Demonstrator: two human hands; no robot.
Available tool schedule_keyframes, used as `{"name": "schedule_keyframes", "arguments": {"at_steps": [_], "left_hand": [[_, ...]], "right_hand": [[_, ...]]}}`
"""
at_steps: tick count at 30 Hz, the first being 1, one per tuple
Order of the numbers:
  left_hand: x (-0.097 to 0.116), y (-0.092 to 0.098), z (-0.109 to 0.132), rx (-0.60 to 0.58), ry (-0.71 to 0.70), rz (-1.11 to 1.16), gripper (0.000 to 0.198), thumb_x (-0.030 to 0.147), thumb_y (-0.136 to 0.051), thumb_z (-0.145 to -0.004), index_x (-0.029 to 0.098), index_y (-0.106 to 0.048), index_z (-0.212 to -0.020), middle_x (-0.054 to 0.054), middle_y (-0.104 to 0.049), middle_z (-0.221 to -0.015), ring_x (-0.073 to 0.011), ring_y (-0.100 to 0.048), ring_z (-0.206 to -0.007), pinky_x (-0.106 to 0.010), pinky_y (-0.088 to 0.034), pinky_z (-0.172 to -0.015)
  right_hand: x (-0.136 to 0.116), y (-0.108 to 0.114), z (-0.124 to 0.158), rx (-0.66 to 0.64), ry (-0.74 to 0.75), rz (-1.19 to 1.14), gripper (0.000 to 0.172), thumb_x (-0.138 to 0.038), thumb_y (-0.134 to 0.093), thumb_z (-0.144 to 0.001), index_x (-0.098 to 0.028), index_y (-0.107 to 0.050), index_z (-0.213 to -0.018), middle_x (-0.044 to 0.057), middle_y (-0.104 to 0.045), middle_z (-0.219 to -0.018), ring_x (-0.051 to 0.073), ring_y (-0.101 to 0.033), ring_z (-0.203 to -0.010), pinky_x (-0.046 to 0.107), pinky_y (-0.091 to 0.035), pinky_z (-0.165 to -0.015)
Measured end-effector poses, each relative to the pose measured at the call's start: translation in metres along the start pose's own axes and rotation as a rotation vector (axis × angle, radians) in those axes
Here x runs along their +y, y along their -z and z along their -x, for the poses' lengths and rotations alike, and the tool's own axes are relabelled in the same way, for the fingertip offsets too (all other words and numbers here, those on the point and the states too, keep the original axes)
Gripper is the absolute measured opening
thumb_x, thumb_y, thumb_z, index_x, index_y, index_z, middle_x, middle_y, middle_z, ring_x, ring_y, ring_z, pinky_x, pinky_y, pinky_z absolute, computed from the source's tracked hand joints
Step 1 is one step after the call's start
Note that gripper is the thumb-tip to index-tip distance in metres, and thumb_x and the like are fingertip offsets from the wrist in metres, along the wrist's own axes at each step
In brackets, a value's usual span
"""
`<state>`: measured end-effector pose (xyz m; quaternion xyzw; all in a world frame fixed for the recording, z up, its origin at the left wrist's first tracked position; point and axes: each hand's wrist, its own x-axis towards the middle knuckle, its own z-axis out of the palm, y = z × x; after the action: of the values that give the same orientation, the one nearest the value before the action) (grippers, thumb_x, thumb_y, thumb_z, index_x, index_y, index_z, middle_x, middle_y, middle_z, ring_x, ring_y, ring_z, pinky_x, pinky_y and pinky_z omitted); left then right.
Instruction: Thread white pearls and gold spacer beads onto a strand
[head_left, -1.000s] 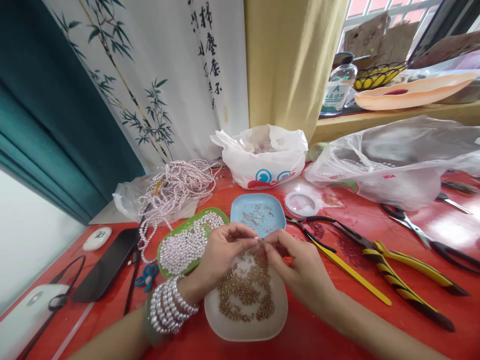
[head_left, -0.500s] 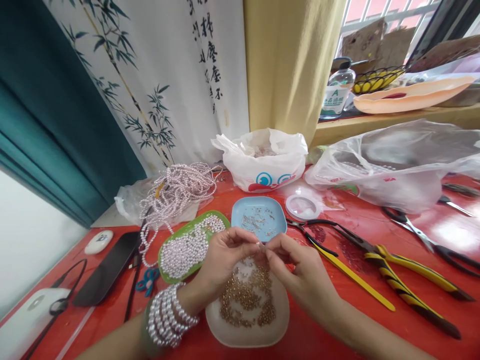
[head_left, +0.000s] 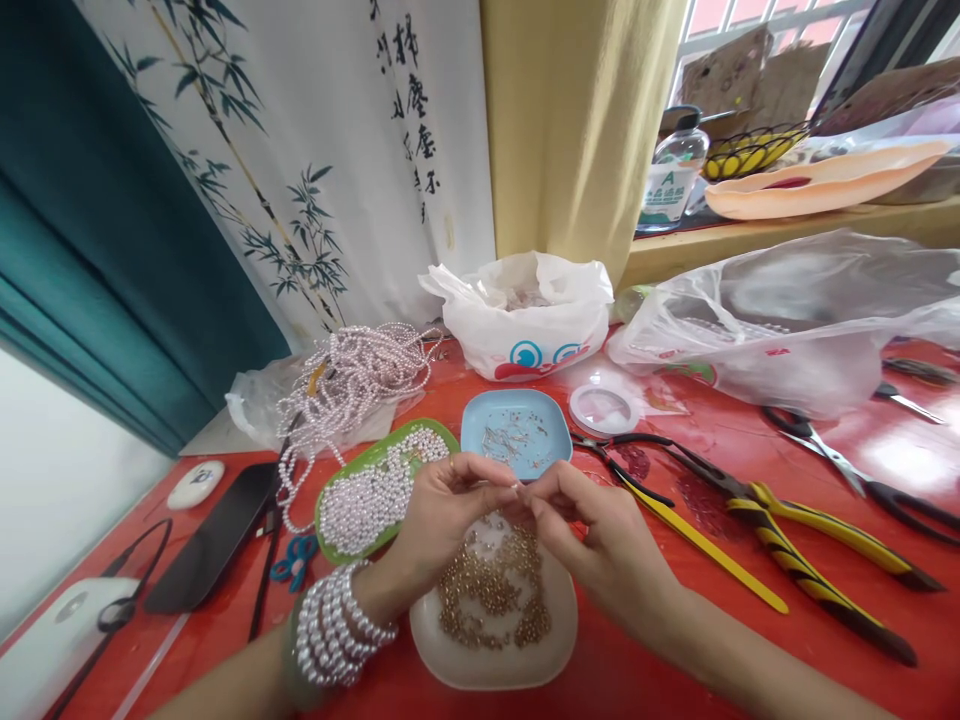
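Note:
My left hand (head_left: 457, 510) and my right hand (head_left: 592, 520) meet fingertip to fingertip, both pinched closed over the far part of a whitish tray (head_left: 491, 672) of small gold beads (head_left: 487, 590). Whatever lies between the fingertips is too small to name. Several strands of silvery pearl beads (head_left: 334, 625) wrap my left wrist. Beside my left hand is a green tray (head_left: 324, 535) holding loose pearl beads (head_left: 367, 505). Just beyond the fingers sits a blue tray (head_left: 474, 408) with metal pins and tiny findings (head_left: 510, 440).
Strung pearl beads (head_left: 352, 375) pile up at the left, near a phone (head_left: 214, 540). To the right lie small pliers (head_left: 667, 510), large yellow-black pliers (head_left: 795, 540) and scissors (head_left: 840, 465). Plastic bags (head_left: 525, 320) stand behind, and a tape roll (head_left: 602, 410) rests by the blue tray.
The view has shifted slightly. Both hands keep the same fingertip-to-fingertip pose over the gold beads; nothing on the table has visibly moved.

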<state>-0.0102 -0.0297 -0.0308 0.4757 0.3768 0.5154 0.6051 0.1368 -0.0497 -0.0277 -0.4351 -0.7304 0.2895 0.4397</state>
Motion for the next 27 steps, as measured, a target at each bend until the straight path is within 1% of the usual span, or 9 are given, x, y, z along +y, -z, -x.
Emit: {"name": "schedule_keyframes", "arguments": {"at_steps": [5,9,11,14,18,22,25,27], "left_hand": [[0.002,-0.001,0.001,-0.04,0.016,0.031,0.007,0.014,-0.073,-0.06,0.016,-0.066,-0.061,0.001,-0.066,-0.059,-0.0105,-0.06,-0.053,-0.023,-0.049,-0.056],[0.001,-0.001,0.001,-0.026,0.017,0.026,0.008,0.015,-0.073,-0.06,0.016,-0.065,-0.061,0.001,-0.065,-0.058,-0.0107,-0.06,-0.053,-0.023,-0.049,-0.055],[0.0,0.0,0.001,-0.031,0.0,0.005,0.008,0.015,-0.073,-0.06,0.016,-0.065,-0.063,0.001,-0.065,-0.059,-0.0104,-0.059,-0.054,-0.023,-0.049,-0.056],[0.001,0.001,-0.001,-0.073,-0.053,-0.034,0.007,0.015,-0.071,-0.064,0.017,-0.065,-0.066,0.002,-0.063,-0.061,-0.0097,-0.058,-0.058,-0.021,-0.048,-0.058],[0.003,0.004,-0.003,-0.084,-0.119,-0.083,0.008,0.013,-0.07,-0.065,0.019,-0.065,-0.067,0.003,-0.061,-0.066,-0.0083,-0.055,-0.064,-0.019,-0.044,-0.062],[0.002,0.008,-0.005,-0.103,-0.135,-0.115,0.007,0.014,-0.07,-0.065,0.019,-0.066,-0.066,0.003,-0.059,-0.067,-0.0083,-0.053,-0.065,-0.019,-0.042,-0.062],[0.002,0.011,-0.007,-0.049,-0.153,-0.108,0.006,0.015,-0.07,-0.066,0.019,-0.065,-0.065,0.003,-0.06,-0.066,-0.0087,-0.053,-0.065,-0.02,-0.041,-0.063],[0.004,0.012,-0.008,0.005,-0.149,-0.106,0.006,0.016,-0.07,-0.066,0.02,-0.066,-0.066,0.003,-0.061,-0.067,-0.0089,-0.053,-0.065,-0.02,-0.041,-0.063]], "right_hand": [[0.0,0.002,-0.001,-0.028,0.016,-0.015,0.013,-0.012,-0.039,-0.072,-0.02,-0.046,-0.065,-0.001,-0.058,-0.053,0.009,-0.051,-0.045,0.019,-0.039,-0.044],[-0.001,0.002,-0.002,-0.026,0.014,-0.026,0.013,-0.012,-0.039,-0.072,-0.019,-0.047,-0.064,-0.001,-0.058,-0.053,0.01,-0.052,-0.045,0.02,-0.039,-0.044],[-0.002,0.003,-0.004,-0.028,-0.005,-0.03,0.014,-0.014,-0.04,-0.074,-0.019,-0.049,-0.065,-0.001,-0.057,-0.051,0.01,-0.051,-0.045,0.02,-0.038,-0.044],[-0.002,0.004,-0.006,-0.047,-0.045,-0.057,0.016,-0.019,-0.044,-0.078,-0.018,-0.054,-0.066,-0.001,-0.057,-0.052,0.01,-0.052,-0.047,0.02,-0.04,-0.045],[-0.001,0.005,-0.008,-0.132,-0.158,-0.258,0.019,-0.026,-0.047,-0.082,-0.017,-0.059,-0.072,0.001,-0.064,-0.061,0.012,-0.06,-0.058,0.024,-0.048,-0.055],[0.002,0.006,-0.011,-0.231,-0.274,-0.472,0.022,-0.035,-0.049,-0.082,-0.017,-0.058,-0.073,0.002,-0.064,-0.062,0.013,-0.064,-0.06,0.026,-0.052,-0.06],[0.005,0.009,-0.013,-0.296,-0.31,-0.597,0.023,-0.039,-0.053,-0.08,-0.017,-0.054,-0.083,0.001,-0.066,-0.065,0.013,-0.065,-0.062,0.027,-0.052,-0.061],[0.007,0.012,-0.016,-0.319,-0.325,-0.617,0.023,-0.038,-0.056,-0.078,-0.017,-0.052,-0.085,0.001,-0.066,-0.065,0.012,-0.065,-0.06,0.026,-0.052,-0.06]]}}
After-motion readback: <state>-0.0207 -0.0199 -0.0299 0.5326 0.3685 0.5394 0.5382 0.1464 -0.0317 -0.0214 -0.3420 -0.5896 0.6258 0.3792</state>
